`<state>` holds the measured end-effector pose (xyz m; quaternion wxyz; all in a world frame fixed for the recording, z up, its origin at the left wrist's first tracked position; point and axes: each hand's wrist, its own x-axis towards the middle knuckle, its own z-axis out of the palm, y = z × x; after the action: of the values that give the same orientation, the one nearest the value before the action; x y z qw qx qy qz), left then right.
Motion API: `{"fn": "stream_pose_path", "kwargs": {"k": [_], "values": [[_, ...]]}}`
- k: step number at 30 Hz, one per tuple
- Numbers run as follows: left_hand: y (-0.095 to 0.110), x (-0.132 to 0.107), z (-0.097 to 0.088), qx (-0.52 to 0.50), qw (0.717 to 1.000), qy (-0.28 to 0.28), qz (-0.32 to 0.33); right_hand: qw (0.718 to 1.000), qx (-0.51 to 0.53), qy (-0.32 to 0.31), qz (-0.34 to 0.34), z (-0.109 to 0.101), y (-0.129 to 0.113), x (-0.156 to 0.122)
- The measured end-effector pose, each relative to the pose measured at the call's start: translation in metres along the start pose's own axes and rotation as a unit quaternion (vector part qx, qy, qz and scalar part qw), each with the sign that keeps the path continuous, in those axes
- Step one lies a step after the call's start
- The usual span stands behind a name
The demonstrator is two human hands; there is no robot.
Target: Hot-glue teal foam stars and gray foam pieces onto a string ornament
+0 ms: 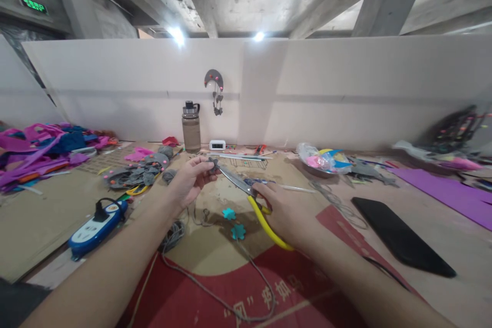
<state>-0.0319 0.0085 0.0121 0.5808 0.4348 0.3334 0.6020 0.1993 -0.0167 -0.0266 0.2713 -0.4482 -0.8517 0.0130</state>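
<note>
Between the thumb and fingers of my left hand (194, 178) is a small grey felt piece (213, 165). My right hand (282, 210) grips yellow-handled scissors (235, 180), their blade tips touching or very near the felt piece. Below the hands lie two teal flower-shaped pieces, an upper one (229, 213) and a lower one (238, 231). Grey yarn (215, 294) runs from the lower flower in a loop across the red-printed cardboard. A tangled ball of grey yarn (173, 236) sits beside my left forearm.
A blue-and-white power strip (98, 228) and a heap of coloured felt strips (42, 151) are at left. At right are a black phone-like slab (402, 236), purple felt (446, 192) and a plastic-wrapped bundle (325, 159). A bottle (191, 130) stands by the white partition.
</note>
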Motion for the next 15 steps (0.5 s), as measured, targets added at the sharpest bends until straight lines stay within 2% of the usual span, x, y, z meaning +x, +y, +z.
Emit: {"fn": "stream_pose_path", "kwargs": {"k": [15], "values": [[0.0031, -0.0016, 0.0025, -0.021, 1.000, -0.008, -0.017, 1.000, -0.026, 0.000, -0.005, -0.0008, 0.0007, -0.0001]]}}
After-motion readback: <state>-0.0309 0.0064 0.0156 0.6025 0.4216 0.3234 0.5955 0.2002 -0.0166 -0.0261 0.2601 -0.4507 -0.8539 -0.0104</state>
